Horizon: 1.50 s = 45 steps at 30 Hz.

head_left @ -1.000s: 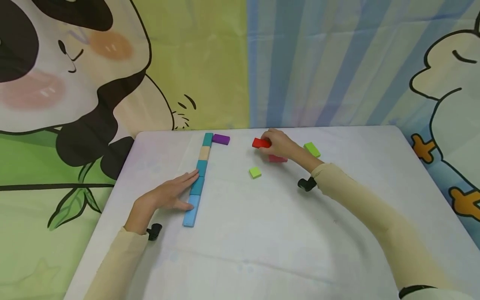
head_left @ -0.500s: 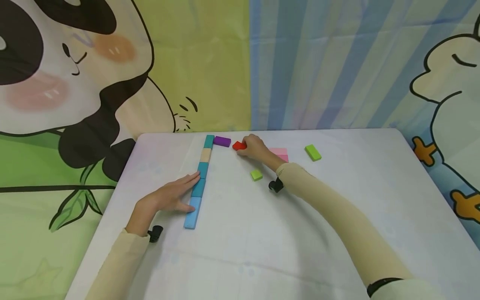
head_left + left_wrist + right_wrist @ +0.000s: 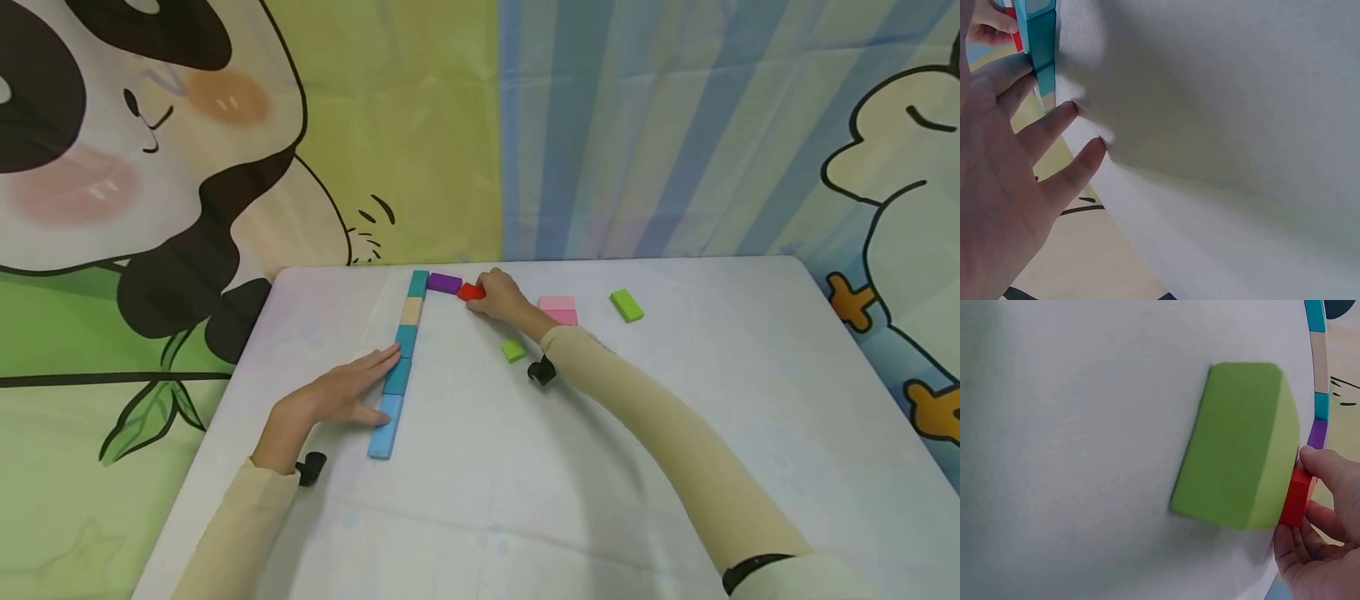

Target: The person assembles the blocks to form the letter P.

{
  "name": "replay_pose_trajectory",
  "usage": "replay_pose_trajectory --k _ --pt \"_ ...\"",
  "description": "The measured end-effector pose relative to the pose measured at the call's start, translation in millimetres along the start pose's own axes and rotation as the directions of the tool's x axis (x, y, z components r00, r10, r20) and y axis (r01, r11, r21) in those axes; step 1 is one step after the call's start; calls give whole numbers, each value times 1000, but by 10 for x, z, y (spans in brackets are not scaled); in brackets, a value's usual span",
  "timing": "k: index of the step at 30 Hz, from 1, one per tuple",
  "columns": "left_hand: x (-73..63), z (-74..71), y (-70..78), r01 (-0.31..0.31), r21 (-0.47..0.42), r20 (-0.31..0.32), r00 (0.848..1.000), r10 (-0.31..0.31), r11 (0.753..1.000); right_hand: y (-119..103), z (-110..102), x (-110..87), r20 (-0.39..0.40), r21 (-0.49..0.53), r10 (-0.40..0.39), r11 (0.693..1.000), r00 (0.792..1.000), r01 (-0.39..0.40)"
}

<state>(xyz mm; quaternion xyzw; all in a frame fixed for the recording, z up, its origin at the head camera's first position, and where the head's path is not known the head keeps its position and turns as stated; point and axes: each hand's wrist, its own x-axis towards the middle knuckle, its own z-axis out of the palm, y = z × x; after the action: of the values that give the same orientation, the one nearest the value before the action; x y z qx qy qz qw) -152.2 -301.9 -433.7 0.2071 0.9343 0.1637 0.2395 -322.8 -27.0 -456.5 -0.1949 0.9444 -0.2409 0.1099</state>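
Observation:
My right hand (image 3: 502,297) pinches a red block (image 3: 469,292) between thumb and fingers at the far side of the table, its end right at the purple block (image 3: 445,283). That purple block angles off the top of a straight row of blocks: teal (image 3: 418,284), beige (image 3: 412,311), more teal (image 3: 397,377) and light blue (image 3: 386,427) at the near end. My left hand (image 3: 337,390) lies with spread, straight fingers along the row's left side, fingertips touching the teal blocks and thumb on the light blue one. In the right wrist view the red block (image 3: 1295,497) shows between thumb and fingers.
Pink blocks (image 3: 558,310) lie side by side right of my right hand. A small green block (image 3: 513,351) sits below my right forearm, and a longer green block (image 3: 626,306) lies farther right. The white table (image 3: 480,500) ends at a cartoon-printed backdrop (image 3: 420,125).
My right hand has carried the red block leftward from beside the pink blocks to the purple block's end, uncovering the pink blocks. The left hand has stayed in place on the row.

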Motion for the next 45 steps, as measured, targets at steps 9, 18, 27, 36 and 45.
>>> replay_pose_trajectory --k 9,18,27,36,45 --pt "-9 12 10 15 3 0 1000 -15 1000 -16 27 -10 -12 18 -4 1000 1000 4" --pt "-23 -24 26 0 15 -1 1000 0 1000 371 -464 -270 -4 -22 -70 997 998 70" --pt "-8 -14 0 -7 1 2 1000 7 1000 1443 -1083 -879 89 -200 -1 980 996 18" --pt "-10 -7 -1 2 -7 8 1000 -2 1000 1779 -1100 -1281 141 -218 -14 975 990 45" --pt "-3 -3 9 -5 -5 5 1000 5 1000 1054 -920 -1246 -11 -86 -227 970 974 225"
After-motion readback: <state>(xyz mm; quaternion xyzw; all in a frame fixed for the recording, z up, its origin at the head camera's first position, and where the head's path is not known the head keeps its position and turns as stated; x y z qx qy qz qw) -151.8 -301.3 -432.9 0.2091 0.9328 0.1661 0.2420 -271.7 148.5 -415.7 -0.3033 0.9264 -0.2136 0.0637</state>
